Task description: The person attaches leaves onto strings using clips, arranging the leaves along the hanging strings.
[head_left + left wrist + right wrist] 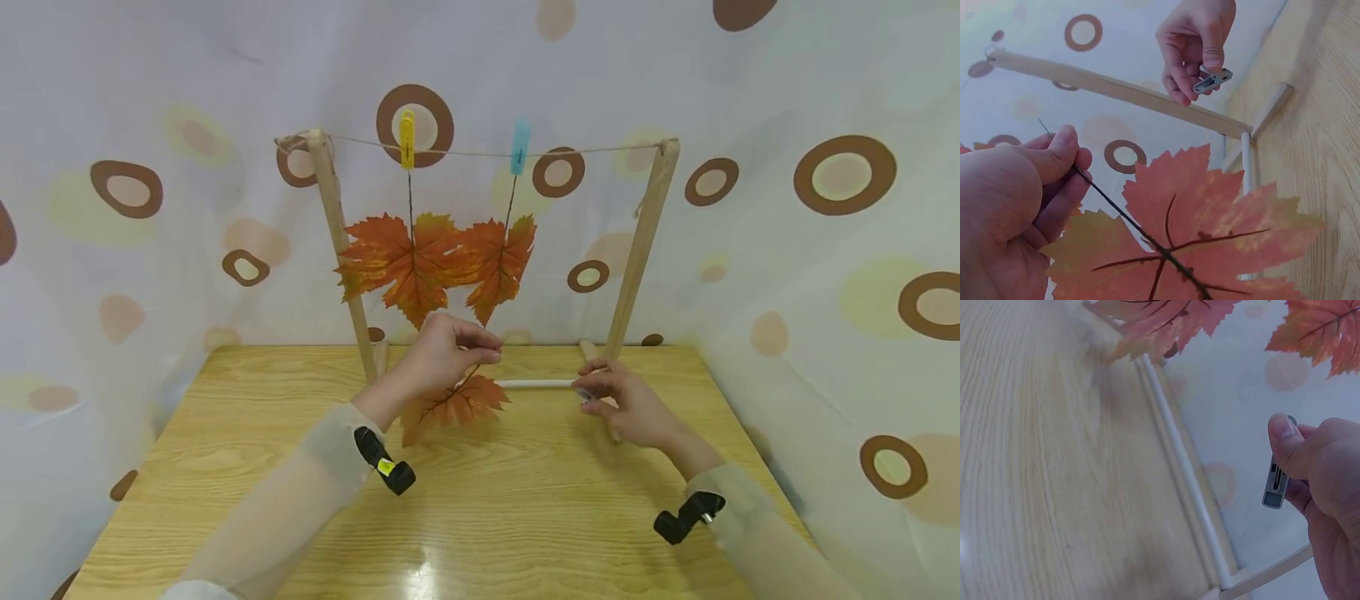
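Observation:
My left hand (442, 354) pinches the thin dark stem of an orange maple leaf (1222, 219) between thumb and fingertips. The leaf hangs below that hand, low over the table. Off to the right, my right hand (633, 408) holds a small grey clothespin (1275, 484) between thumb and fingers, apart from the leaf. Above the hands, a yellow clothespin (407, 140) and a light blue clothespin (520, 148) sit on a string (465, 154). From each one an orange maple leaf hangs by its stem, and the two leaves overlap in the head view.
Two wooden posts, one on the left (341, 250) and one on the right (647, 242), carry the string. A white rod (536, 383) runs low between them. The frame stands on a wooden table (525, 517), before a patterned cloth (750, 275).

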A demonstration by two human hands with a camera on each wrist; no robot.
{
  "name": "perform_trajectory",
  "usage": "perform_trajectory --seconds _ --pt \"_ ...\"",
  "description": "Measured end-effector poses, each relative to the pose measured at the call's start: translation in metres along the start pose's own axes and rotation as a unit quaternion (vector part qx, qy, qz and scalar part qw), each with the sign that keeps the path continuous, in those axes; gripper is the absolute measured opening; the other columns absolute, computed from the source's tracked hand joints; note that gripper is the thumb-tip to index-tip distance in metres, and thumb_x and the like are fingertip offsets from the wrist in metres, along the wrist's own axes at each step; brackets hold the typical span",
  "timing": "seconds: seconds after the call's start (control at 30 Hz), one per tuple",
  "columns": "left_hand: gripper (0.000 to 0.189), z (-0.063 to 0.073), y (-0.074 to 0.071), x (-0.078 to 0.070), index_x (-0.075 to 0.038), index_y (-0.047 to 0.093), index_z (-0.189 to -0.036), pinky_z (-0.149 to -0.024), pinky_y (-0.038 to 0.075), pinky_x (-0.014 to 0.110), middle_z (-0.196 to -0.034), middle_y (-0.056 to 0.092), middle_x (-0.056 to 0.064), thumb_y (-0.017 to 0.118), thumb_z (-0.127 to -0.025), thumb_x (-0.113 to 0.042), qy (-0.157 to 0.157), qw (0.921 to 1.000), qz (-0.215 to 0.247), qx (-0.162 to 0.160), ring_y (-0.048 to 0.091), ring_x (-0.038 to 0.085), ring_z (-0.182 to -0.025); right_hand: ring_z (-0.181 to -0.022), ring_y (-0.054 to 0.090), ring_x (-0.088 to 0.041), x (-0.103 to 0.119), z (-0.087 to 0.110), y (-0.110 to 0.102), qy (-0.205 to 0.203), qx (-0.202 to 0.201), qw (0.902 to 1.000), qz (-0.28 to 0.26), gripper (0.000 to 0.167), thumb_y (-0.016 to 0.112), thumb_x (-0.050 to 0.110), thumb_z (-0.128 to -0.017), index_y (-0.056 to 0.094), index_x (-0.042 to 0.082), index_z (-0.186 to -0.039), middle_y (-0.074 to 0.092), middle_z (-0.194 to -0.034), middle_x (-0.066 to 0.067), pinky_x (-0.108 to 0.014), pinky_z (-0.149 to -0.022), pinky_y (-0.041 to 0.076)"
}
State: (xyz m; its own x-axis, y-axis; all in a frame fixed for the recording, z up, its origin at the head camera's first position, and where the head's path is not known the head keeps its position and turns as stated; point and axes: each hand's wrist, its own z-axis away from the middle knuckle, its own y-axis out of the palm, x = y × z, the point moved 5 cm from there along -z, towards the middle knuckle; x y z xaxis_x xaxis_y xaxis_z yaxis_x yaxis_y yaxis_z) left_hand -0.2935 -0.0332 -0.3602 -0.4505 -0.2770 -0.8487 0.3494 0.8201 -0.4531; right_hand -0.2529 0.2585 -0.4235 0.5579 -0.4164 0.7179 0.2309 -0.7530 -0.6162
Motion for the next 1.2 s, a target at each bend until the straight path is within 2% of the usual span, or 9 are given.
perform_trajectory --seconds 0.13,0.23,0.33,0.4,0.57,0.7,0.83,1.03,1.2 --pt "0.016 0.003 -0.004 -0.009 -0.011 0.084 -0.111 -0.081 0.062 0.032 -0.099 0.078 -0.003 0.082 -0.095 -0.013 -0.018 0.9993 0.032 0.001 0.075 0.014 -0.092 -0.105 0.067 -0.026 0.013 -0.006 -0.009 -0.001 -0.019 0.9995 -0.024 0.027 0.071 -0.015 -0.093 0.069 -0.008 -0.119 0.063 -0.122 -0.021 -0.027 -0.089 0.059" --pt "0.017 0.005 -0.007 -0.017 -0.01 0.084 -0.112 -0.081 0.063 0.034 -0.101 0.079 -0.001 0.083 -0.095 -0.013 -0.024 0.998 0.058 0.001 0.076 0.02 -0.092 -0.105 0.069 -0.016 0.019 -0.01 -0.017 0.032 -0.032 0.9976 -0.052 0.026 0.07 -0.013 -0.096 0.068 -0.008 -0.121 0.069 -0.117 -0.02 -0.025 -0.086 0.059" --pt "0.018 0.005 -0.007 -0.025 -0.008 0.083 -0.111 -0.081 0.064 0.037 -0.102 0.079 0.001 0.083 -0.094 -0.012 -0.025 0.9964 0.081 0.004 0.077 0.025 -0.092 -0.101 0.072 -0.012 0.027 -0.014 -0.026 0.042 -0.047 0.9954 -0.072 0.027 0.072 -0.014 -0.094 0.068 -0.011 -0.121 0.071 -0.113 -0.026 -0.025 -0.082 0.061" --pt "0.017 0.004 -0.007 -0.03 -0.007 0.083 -0.111 -0.081 0.064 0.038 -0.102 0.079 0.002 0.083 -0.094 -0.011 -0.025 0.9955 0.092 0.006 0.077 0.026 -0.092 -0.099 0.074 -0.014 0.035 -0.018 -0.033 0.028 -0.057 0.9952 -0.075 0.029 0.073 -0.017 -0.091 0.068 -0.014 -0.12 0.071 -0.112 -0.031 -0.025 -0.08 0.061" --pt "0.017 0.003 -0.006 -0.04 -0.009 0.084 -0.109 -0.082 0.063 0.036 -0.102 0.078 0.002 0.085 -0.093 -0.013 -0.031 0.9946 0.099 0.008 0.076 0.022 -0.091 -0.097 0.076 -0.015 0.053 -0.025 -0.047 -0.006 -0.074 0.9941 -0.079 0.031 0.07 -0.024 -0.088 0.068 -0.017 -0.118 0.071 -0.109 -0.035 -0.025 -0.08 0.062" --pt "0.016 0.001 -0.004 -0.046 -0.013 0.084 -0.107 -0.08 0.062 0.035 -0.101 0.078 0.0 0.086 -0.092 -0.02 -0.041 0.9946 0.095 0.012 0.074 0.021 -0.092 -0.098 0.075 -0.008 0.067 -0.03 -0.057 -0.004 -0.082 0.9941 -0.071 0.037 0.068 -0.025 -0.089 0.065 -0.018 -0.126 0.071 -0.109 -0.035 -0.025 -0.081 0.062" --pt "0.015 -0.003 -0.003 -0.056 -0.016 0.085 -0.105 -0.079 0.061 0.036 -0.1 0.079 -0.002 0.087 -0.092 -0.024 -0.025 0.9966 0.078 0.006 0.073 0.02 -0.093 -0.099 0.075 -0.007 0.081 -0.037 -0.07 0.006 -0.087 0.9944 -0.06 0.038 0.067 -0.022 -0.092 0.064 -0.017 -0.13 0.072 -0.11 -0.034 -0.025 -0.081 0.061" --pt "0.015 -0.012 0.0 -0.073 -0.015 0.085 -0.103 -0.079 0.062 0.037 -0.098 0.079 -0.002 0.087 -0.092 -0.024 -0.014 0.9963 0.084 0.006 0.073 0.02 -0.092 -0.1 0.075 -0.01 0.101 -0.046 -0.089 0.009 -0.089 0.9948 -0.05 0.031 0.068 -0.017 -0.096 0.068 -0.013 -0.126 0.075 -0.111 -0.026 -0.026 -0.081 0.062" --pt "0.014 -0.02 0.003 -0.085 -0.014 0.085 -0.101 -0.08 0.063 0.043 -0.094 0.078 0.0 0.087 -0.092 -0.023 -0.007 0.9959 0.089 -0.007 0.074 0.021 -0.087 -0.105 0.075 -0.015 0.119 -0.055 -0.104 0.003 -0.094 0.9929 -0.074 0.029 0.066 -0.014 -0.099 0.066 -0.013 -0.128 0.077 -0.114 -0.018 -0.024 -0.087 0.06"
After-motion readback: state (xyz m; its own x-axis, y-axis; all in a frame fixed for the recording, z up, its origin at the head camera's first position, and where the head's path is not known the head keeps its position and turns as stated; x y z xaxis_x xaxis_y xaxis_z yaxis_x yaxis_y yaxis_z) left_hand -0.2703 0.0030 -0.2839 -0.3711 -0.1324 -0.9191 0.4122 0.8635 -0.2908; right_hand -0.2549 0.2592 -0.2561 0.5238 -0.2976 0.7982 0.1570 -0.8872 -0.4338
